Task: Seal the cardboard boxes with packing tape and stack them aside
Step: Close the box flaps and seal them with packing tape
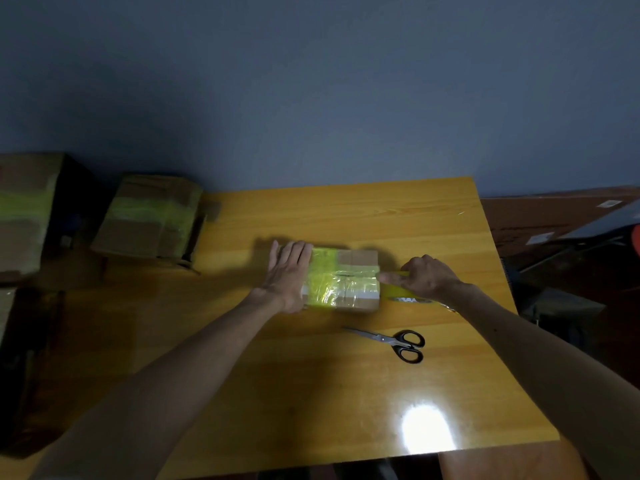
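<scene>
A small cardboard box (349, 271) lies in the middle of the yellow wooden table (311, 375), with bands of yellow-green tape across its top. My left hand (289, 273) rests flat on the box's left end, fingers together. My right hand (427, 275) is at the box's right edge, closed on a roll of yellow packing tape (410, 294), whose strip runs onto the box. Most of the roll is hidden under the hand.
Black-handled scissors (398, 342) lie on the table in front of the box. Two larger taped cardboard boxes (149, 216) (24, 213) stand to the left of the table. Dark furniture (561, 244) stands to the right. A wall rises behind the table.
</scene>
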